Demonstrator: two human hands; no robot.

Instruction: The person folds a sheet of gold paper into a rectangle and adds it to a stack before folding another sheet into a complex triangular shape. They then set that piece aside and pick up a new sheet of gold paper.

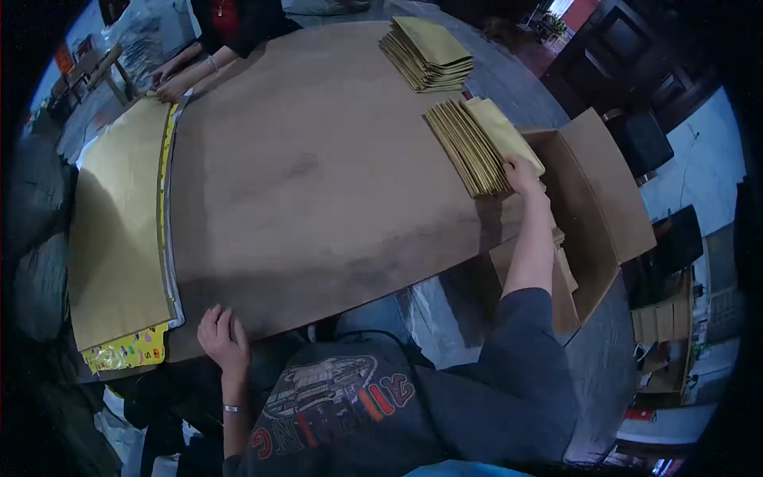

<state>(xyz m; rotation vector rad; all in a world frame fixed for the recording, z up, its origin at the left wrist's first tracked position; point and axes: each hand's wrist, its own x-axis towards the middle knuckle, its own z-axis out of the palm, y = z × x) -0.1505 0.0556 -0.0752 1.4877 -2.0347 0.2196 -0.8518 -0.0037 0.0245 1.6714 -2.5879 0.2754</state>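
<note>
Right grip [523, 173] looks clamped on the near end of the top kraft envelope [501, 129], whose long axis points away from it, over a bundle [459, 155] on the tabletop's [318, 199] right. Left grip's [222, 338] way off, empty, fingers loosely laid at the edge.

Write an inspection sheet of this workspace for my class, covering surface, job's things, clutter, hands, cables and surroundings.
Surface: brown table, dark smudges.
Job's things: far stack and near stack, gold; large gold sheet at left over a yellow patterned layer.
Clutter: open box beside the table, right.
Hands: right hand holds near stack's end; left hand rests at table's near edge.
Cables: thin line at right, possibly a cord.
Surroundings: co-worker's hands at sheet's far end; dark chair behind box.
</note>
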